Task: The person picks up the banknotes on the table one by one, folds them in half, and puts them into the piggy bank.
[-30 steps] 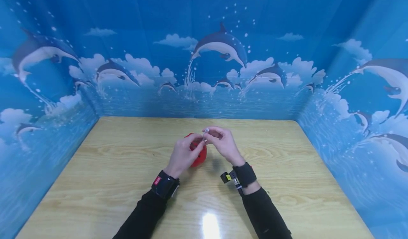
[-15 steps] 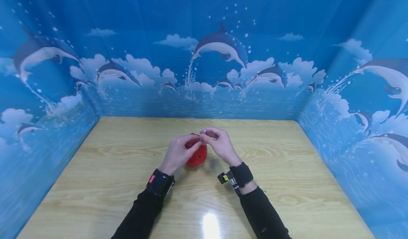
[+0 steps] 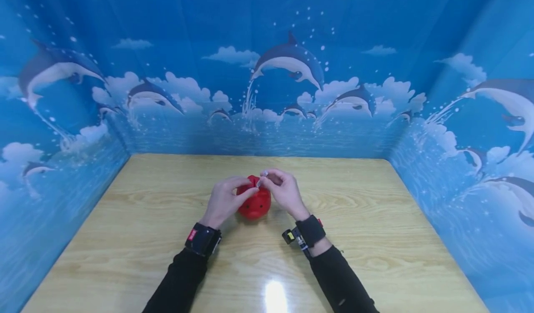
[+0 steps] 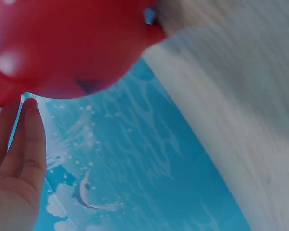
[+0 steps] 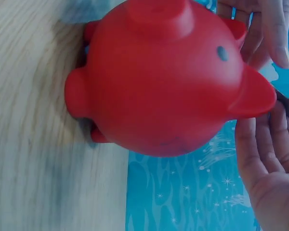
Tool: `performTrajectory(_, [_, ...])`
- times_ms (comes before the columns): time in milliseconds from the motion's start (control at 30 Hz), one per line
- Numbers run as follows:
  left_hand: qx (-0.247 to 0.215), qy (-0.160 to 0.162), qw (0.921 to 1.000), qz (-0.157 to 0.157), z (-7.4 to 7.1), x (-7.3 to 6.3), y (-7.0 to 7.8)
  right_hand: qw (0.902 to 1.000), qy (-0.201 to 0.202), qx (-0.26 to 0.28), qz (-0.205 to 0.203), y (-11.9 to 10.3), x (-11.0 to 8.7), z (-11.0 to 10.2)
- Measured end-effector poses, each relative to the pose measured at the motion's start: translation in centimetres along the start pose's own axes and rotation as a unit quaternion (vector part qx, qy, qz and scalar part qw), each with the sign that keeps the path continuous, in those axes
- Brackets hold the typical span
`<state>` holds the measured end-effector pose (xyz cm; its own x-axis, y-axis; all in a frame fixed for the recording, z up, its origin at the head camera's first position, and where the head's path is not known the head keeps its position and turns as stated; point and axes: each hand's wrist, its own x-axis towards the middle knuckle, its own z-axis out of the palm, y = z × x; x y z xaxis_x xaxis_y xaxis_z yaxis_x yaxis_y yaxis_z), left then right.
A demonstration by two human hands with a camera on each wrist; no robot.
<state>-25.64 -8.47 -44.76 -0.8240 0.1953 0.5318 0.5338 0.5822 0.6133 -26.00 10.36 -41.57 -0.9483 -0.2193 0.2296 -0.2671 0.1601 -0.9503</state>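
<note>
A red piggy bank (image 3: pixel 255 206) stands on the table, its snout toward me. My left hand (image 3: pixel 225 201) is at its left side, with fingers and thumb apart over its top and nothing visible between them. In the left wrist view, straight fingers (image 4: pixel 32 139) reach up beside the red body. My right hand (image 3: pixel 284 193) is over the bank's right side and pinches a small silvery coin (image 3: pixel 259 183) near the top. A second silvery bit (image 3: pixel 265 173) shows at its fingers. In the right wrist view, a dark edge (image 5: pixel 285 102) shows between the right fingers beside the bank's ear.
The wooden table (image 3: pixel 167 220) spreads around the bank. A blue curtain (image 3: pixel 187 123) printed with dolphins rises along its back and both sides. Each wrist wears a black strap, and a small camera (image 3: pixel 289 235) juts from the right one.
My hands, earlier together at the fingertips over the bank, have drawn slightly apart. The left moved left and uncovered more of the bank's front; the right shifted slightly left with the coin.
</note>
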Motion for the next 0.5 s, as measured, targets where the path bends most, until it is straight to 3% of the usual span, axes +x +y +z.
performTrajectory(67, [-0.006,-0.004,1.0,-0.005,0.0,0.0,-0.3,0.9998,0.008,-0.016,-0.007,-0.3,-0.1,0.1])
performTrajectory(300, [-0.023,-0.017,0.9996,-0.006,0.4,-0.3,-1.1,0.9959,0.044,-0.071,-0.035,2.5,0.8,0.7])
performTrajectory(500, [-0.02,-0.035,0.999,-0.018,0.7,-0.4,-1.7,0.9948,0.058,-0.075,-0.037,3.2,1.0,0.9])
